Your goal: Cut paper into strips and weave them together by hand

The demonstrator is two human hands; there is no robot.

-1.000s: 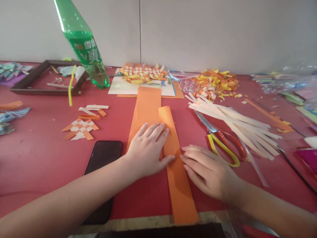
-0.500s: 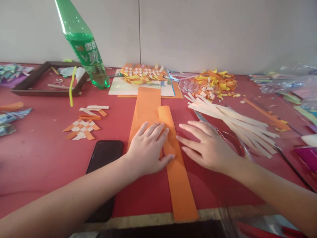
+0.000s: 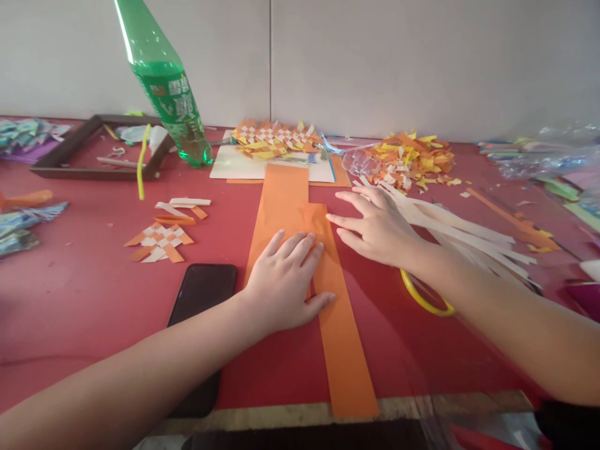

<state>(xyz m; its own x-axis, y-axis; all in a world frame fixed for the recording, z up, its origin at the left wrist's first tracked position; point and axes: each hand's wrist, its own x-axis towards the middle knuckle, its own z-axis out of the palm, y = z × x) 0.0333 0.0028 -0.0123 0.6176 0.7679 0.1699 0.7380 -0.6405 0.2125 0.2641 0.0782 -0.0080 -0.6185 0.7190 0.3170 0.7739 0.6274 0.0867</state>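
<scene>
Two orange paper strips [image 3: 349,350] overlap mid-table [image 3: 94,300], left hand [image 3: 284,281] flat across both, fingers slightly parted. Right hand [image 3: 370,228] spread wide, at the narrower strip's far end. Outward: one phone [image 3: 204,290], one green bottle [image 3: 175,106].

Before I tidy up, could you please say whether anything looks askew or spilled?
The green soda bottle looks tilted, though lens distortion may explain it. Beyond the right hand, orange and yellow paper scraps lie loosely scattered.

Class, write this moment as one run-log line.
left hand: spread on orange paper | right hand: open at paper's right edge | phone: partly under left forearm | pale strips: partly behind right forearm
</scene>
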